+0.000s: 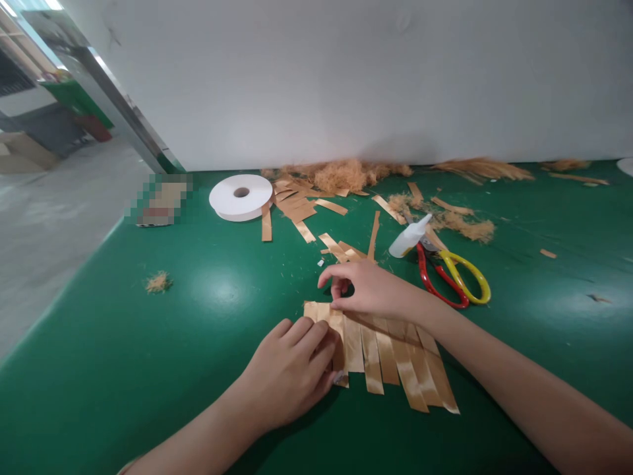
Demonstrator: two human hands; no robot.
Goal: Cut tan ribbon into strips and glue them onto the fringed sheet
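Shiny gold ribbon strips (385, 356) lie side by side on the green tabletop, slightly overlapping and fanned out toward the lower right. My left hand (295, 369) is closed at their left end, fingers curled down over the leftmost ribbon strip, which it partly hides. Above the top edge of the row is my right hand (366, 287), its thumb tip touching the strips while the index finger curves away from it. Nothing shows between those fingers. Beyond the right hand lie loose ribbon pieces (332, 248), partly covered by it.
Scissors (459, 280) with red and yellow handles lie at right beside a white squeeze bottle (411, 235). A white tape roll (227, 210) sits at back left, near cut strips (297, 206) and frayed fibre (349, 175) along the white wall (346, 79). A blurred-out item (161, 201) is at the table's left edge.
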